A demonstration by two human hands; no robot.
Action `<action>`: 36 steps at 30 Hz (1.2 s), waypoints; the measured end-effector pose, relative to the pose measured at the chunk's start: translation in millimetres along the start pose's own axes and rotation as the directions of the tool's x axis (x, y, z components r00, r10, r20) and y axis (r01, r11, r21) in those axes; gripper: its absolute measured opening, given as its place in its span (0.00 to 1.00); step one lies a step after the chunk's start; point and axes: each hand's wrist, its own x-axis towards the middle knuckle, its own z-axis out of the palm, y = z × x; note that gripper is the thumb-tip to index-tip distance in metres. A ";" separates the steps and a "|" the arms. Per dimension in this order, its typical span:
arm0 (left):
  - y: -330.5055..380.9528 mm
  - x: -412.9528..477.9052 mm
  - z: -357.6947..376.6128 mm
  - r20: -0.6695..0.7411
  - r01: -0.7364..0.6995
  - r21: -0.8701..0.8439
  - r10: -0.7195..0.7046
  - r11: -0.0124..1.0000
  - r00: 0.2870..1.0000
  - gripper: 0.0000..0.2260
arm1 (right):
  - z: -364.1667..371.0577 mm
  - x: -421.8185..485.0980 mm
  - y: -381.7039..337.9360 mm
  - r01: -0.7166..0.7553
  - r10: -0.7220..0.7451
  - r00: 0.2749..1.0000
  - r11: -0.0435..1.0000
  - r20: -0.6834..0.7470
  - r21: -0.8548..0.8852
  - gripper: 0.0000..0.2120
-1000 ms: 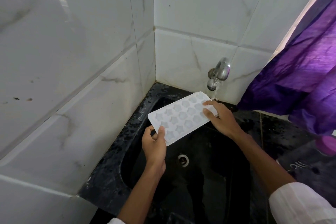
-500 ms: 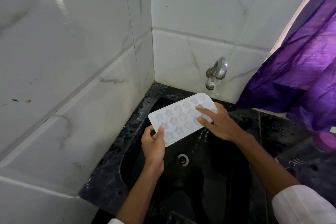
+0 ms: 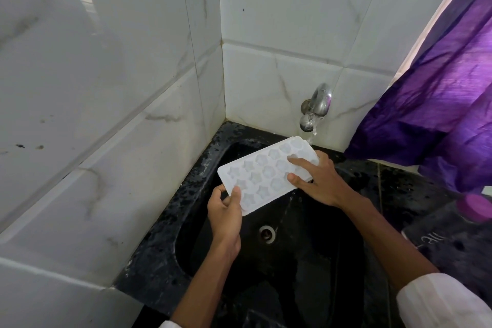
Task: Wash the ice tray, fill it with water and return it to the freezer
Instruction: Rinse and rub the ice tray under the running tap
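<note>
A white ice tray (image 3: 262, 172) with star and round moulds is held tilted over a black sink (image 3: 314, 255). Its far end sits under the chrome tap (image 3: 318, 108), from which water runs. My left hand (image 3: 226, 210) grips the tray's near left corner, thumb on top. My right hand (image 3: 316, 181) lies on the tray's far right end with its fingers stretched across the moulds. Water drips off the tray's lower edge into the basin.
White marble-look tiles form the corner behind and to the left of the sink. A purple curtain (image 3: 436, 93) hangs at the right. A dark bottle with a purple cap (image 3: 476, 208) stands on the black counter at the right edge. The drain (image 3: 267, 233) lies below the tray.
My right hand has slid from the tray's far corner onto its top, fingers now reaching over the moulds. The left hand and tray stay almost where they were.
</note>
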 end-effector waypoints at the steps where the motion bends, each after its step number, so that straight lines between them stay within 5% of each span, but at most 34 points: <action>1: 0.1 -0.5 0.1 0.003 0.002 -0.003 -0.002 1.000 1.000 0.04 | -0.1 0.2 0.8 0.000 0.000 1.000 1.000 -0.003 0.002 0.30; 16: -1.1 -2.0 3.2 0.019 0.007 -0.026 -0.007 1.000 1.000 0.02 | 3.6 0.7 6.2 -0.002 0.006 0.998 0.998 -0.061 0.058 0.22; 22: -4.7 -2.2 5.4 0.000 0.017 -0.036 -0.017 0.999 1.000 0.02 | 7.7 1.4 0.3 -0.031 0.031 0.993 1.000 -0.110 0.001 0.24; 28: -2.2 -0.7 5.3 -0.013 0.004 -0.017 -0.004 1.000 1.000 0.02 | 19.9 -1.7 -2.6 0.039 -0.092 0.969 0.974 -0.231 -0.222 0.33; 36: -6.1 -3.1 3.0 -0.001 0.036 0.007 -0.036 0.999 0.999 0.02 | 30.7 0.6 0.2 -0.048 -0.003 0.963 0.982 -0.269 -0.182 0.26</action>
